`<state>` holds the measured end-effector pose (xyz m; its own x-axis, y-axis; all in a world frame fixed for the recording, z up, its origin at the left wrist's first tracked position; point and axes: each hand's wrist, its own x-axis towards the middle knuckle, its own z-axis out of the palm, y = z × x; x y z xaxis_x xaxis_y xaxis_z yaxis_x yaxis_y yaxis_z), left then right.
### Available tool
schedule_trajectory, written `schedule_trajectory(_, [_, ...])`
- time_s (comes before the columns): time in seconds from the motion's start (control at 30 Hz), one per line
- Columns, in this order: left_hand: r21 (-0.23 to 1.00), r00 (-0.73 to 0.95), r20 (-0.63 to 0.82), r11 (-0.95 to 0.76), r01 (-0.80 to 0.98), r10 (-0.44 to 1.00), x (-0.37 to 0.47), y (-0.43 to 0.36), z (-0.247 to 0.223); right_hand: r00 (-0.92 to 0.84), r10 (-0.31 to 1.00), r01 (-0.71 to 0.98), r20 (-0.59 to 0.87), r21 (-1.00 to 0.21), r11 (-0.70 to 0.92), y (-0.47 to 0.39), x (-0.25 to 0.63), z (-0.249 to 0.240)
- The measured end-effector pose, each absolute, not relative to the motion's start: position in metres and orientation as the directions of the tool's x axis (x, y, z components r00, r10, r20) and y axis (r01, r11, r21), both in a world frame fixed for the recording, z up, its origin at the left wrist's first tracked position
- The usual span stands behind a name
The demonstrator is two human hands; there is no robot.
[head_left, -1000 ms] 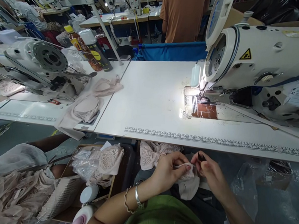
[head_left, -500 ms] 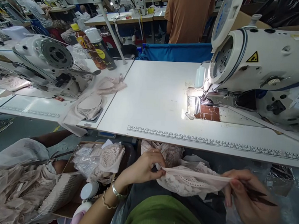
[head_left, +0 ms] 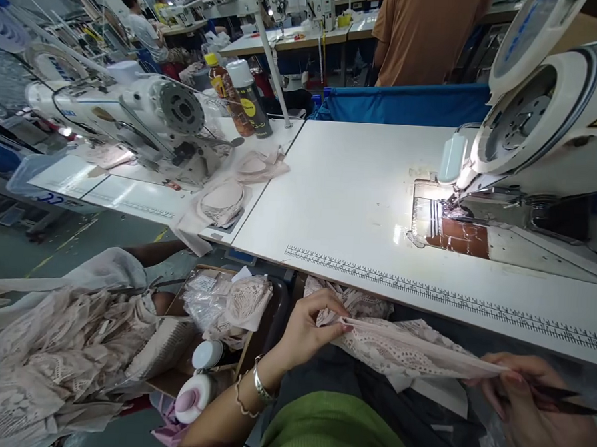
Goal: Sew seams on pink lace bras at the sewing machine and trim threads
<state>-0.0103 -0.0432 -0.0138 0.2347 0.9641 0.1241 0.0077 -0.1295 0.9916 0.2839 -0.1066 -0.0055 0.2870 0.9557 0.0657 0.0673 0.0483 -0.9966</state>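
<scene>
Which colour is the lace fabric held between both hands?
Lace fabric: pale pinkish-beige, shown best in the head view.

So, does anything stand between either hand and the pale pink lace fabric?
Nothing visible does: the left hand and right hand pinch the pale pink lace fabric, stretched between them; the right also holds dark pointed snips.

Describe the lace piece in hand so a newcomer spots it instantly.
Find the white table, then look below its near edge. Between the left grip and right grip is the pale pink lace piece, the only one held by both.
</scene>
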Motion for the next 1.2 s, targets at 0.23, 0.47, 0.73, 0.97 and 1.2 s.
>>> schedule_trajectory(0.23, [0.992,0.154,0.119,-0.112,-0.049,0.981,-0.007,-0.044,-0.014,0.193,0.977,0.286,-0.090,-0.947,-0.144,-0.096,0.299,-0.030])
schedule_trajectory(0.47, [0.992,0.093,0.119,-0.121,0.022,0.989,-0.011,-0.039,-0.017,0.327,0.940,0.335,-0.096,-0.918,-0.210,-0.094,0.281,-0.012])
schedule_trajectory(0.73, [0.990,0.044,0.116,-0.119,0.074,0.992,-0.013,-0.038,-0.025,0.310,0.950,0.346,0.023,-0.934,-0.091,-0.096,0.283,-0.010])
schedule_trajectory(0.97, [0.995,0.035,0.091,-0.092,0.042,0.995,-0.012,-0.037,-0.025,0.282,0.950,0.464,0.132,-0.885,-0.015,-0.098,0.291,-0.015])
schedule_trajectory(1.2, [0.995,0.187,0.055,-0.070,0.076,0.981,0.012,-0.051,0.004,-0.079,0.873,0.666,0.482,-0.626,0.406,-0.090,0.264,-0.003])
